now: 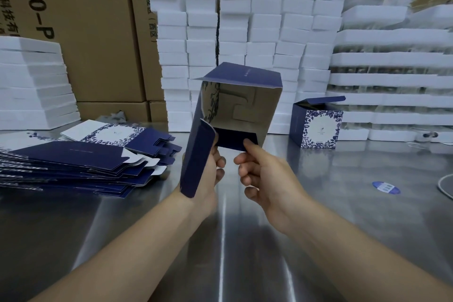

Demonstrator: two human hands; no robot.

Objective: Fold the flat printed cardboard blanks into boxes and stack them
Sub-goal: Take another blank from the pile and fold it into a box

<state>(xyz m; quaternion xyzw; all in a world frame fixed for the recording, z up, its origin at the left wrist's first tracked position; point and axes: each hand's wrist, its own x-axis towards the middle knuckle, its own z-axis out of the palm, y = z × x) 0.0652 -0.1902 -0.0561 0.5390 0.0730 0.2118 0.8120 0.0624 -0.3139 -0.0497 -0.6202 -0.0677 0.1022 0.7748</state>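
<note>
A half-formed navy box with a silver inside is held up above the steel table, its open end facing me and a lid flap at the top. My left hand grips the box's left wall from below, partly hidden behind a long navy flap. My right hand pinches the small navy bottom flap with thumb and forefinger. A fanned pile of flat navy and floral blanks lies on the table at the left. One finished box with its lid open stands at the right.
White foam blocks are stacked in tall columns behind the work, with more foam trays at the right and left. Brown cartons rise at the back. A blue round sticker and a white cable lie at the right.
</note>
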